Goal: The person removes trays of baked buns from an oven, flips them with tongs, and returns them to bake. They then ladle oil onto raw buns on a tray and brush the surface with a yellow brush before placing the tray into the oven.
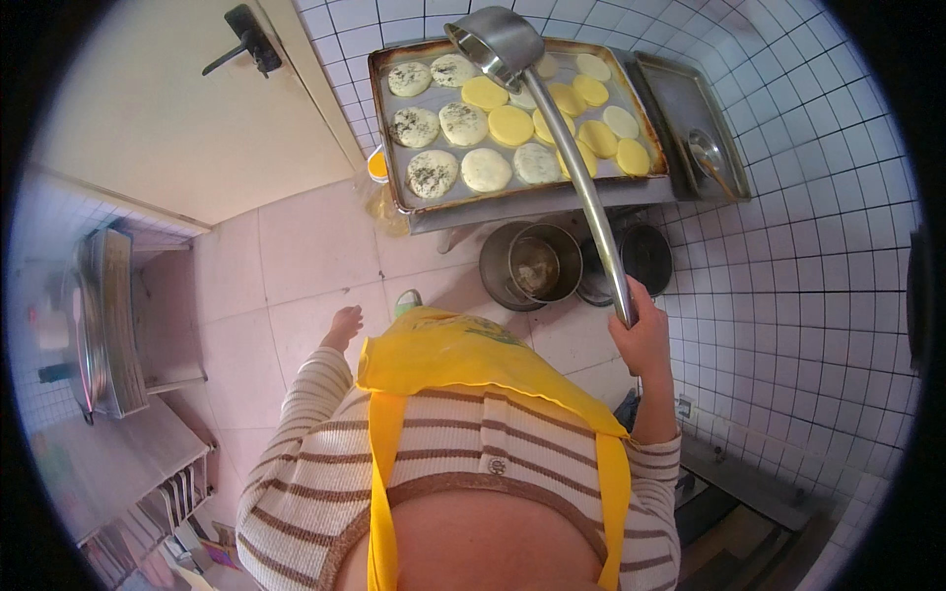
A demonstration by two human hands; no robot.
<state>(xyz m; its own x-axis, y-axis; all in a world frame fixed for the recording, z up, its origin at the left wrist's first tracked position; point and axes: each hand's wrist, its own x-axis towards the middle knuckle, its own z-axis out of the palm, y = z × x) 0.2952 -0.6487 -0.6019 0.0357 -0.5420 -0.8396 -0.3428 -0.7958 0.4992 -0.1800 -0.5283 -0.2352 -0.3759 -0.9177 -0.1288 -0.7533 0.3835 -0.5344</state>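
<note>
My right hand (644, 330) grips the end of the long handle of a large metal ladle (580, 166). The ladle's deep bowl (497, 46) is tipped on its side over the back of a browned-rim baking tray (528, 193). On that tray lie several round flat dough pieces. Those at the left are pale, most with dark specks, like this speckled dough round (432, 174); plain yellow rounds (511, 125) and whitish ones lie to the right. My left hand (346, 326) hangs over the floor with nothing in it, its fingers loosely bent.
Below the tray, metal pots (545, 263) and a dark bucket (647, 257) stand on the tiled floor. A second tray (702, 125) at the right holds a small metal bowl (703, 145). A door (185, 96) is at the upper left, a shelf unit (148, 451) at the lower left.
</note>
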